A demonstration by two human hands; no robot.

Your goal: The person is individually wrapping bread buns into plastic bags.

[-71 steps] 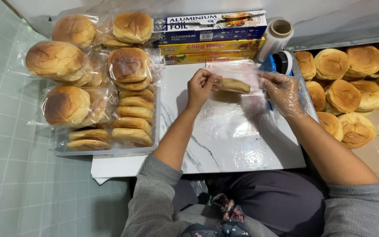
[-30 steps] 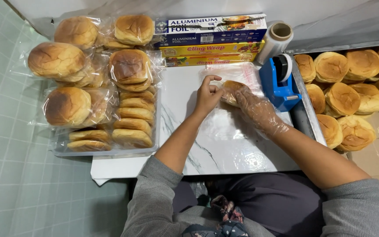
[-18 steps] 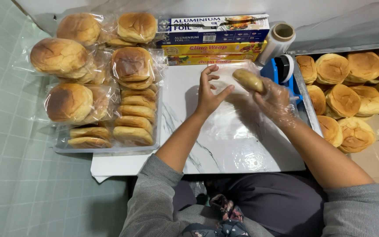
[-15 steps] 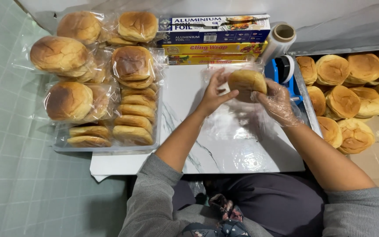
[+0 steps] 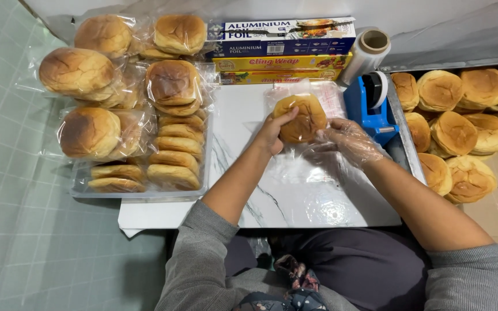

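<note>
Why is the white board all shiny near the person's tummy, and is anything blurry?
Head view: light from above bounces off the clear plastic sheet on the marble board, making bright glare spots. The bun between the left hand and gloved right hand looks sharp; straight edges bend a little toward the corners.

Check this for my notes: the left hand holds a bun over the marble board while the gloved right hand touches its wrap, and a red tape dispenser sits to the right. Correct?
Not quite: the tape dispenser is blue, not red, as the head view shows. The rest holds: left hand on the bun, gloved right hand at the wrap, over the board.
</note>
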